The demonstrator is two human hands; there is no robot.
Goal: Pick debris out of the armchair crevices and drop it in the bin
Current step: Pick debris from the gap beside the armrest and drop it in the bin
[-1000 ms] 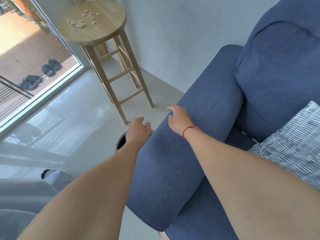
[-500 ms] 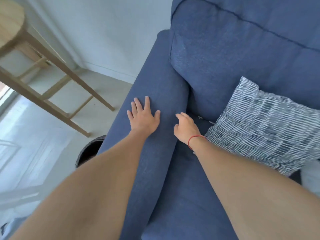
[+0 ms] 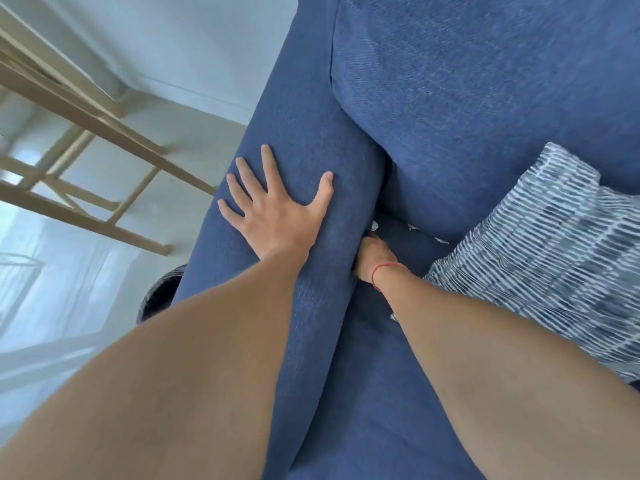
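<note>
Two bare hands are seen over a blue armchair [image 3: 485, 98]. The left hand [image 3: 273, 216] is laid flat on top of the armrest [image 3: 311, 306], its fingers [image 3: 247, 178] spread wide and gripping nothing. The right hand [image 3: 372, 259], marked by a thin red string [image 3: 384, 270] at the wrist, is pushed down into the crevice between the armrest and the seat cushion [image 3: 363, 393]; its fingertips are hidden by the armrest, so it cannot be told whether they are pinched on anything or spread.

Small pale bits of debris [image 3: 375, 226] are visible just beyond the right hand, lying where the seat cushion meets the back cushion, and further scraps [image 3: 441, 240] are strewn along that same seam toward a striped throw pillow [image 3: 540, 244]. One more pale fleck [image 3: 394, 317] is seen on the seat cushion beside the right forearm.

The bin [image 3: 161, 296] is only partly shown as a dark rim on the floor, just beside the outer side of the armrest and under the left forearm. A wooden stool [image 3: 79, 123] is stood on the pale floor to the left, well apart from the armchair.
</note>
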